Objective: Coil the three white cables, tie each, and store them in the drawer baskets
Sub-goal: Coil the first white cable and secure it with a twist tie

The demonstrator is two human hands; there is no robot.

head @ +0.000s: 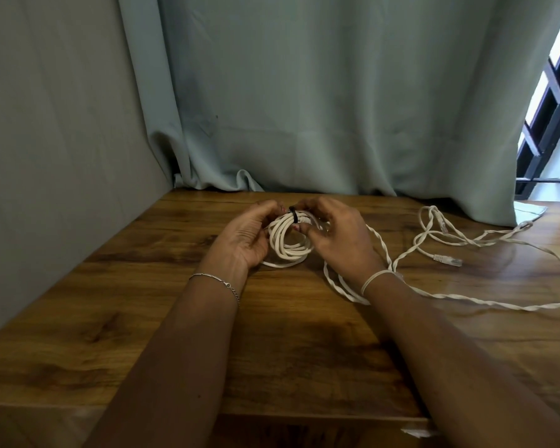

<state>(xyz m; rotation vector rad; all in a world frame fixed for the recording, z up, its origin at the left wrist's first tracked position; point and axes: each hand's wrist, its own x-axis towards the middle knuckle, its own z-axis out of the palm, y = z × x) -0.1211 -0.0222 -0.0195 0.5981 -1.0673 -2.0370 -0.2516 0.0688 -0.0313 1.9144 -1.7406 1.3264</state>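
A coiled white round cable (288,237), wound into several loops, is held upright just above the far middle of the brown wood-grain table (143,318), its lowest loop touching or nearly touching the surface. A thin black tie (294,216) wraps around the top of the coil. The left hand (249,234) cups the coil's left side, fingers curled around the loops with thumb and fingertips pinching at the tie. The right hand (337,240) grips the coil's right side, its fingertips also closed on the top beside the tie and one finger tucked through the middle of the loops; whether the tie is fully fastened is hard to tell, since the fingers cover its ends. A slim silver chain bracelet (217,281) sits on the left wrist, and a pale elastic band (377,277) circles the right wrist. To the right of the hands, a loose white twisted cable (466,300) sprawls uncoiled over the table, passing under the right wrist and curving out to the right edge of the view. Further right and back lies another loose white cable (434,221) with clear plug ends (448,260) resting on the wood. A grey-green curtain (304,92) hangs behind the table, touching its far edge, a plain grey wall (46,124) stands to the left, and a dark-barred window (550,92) shows at the far right.
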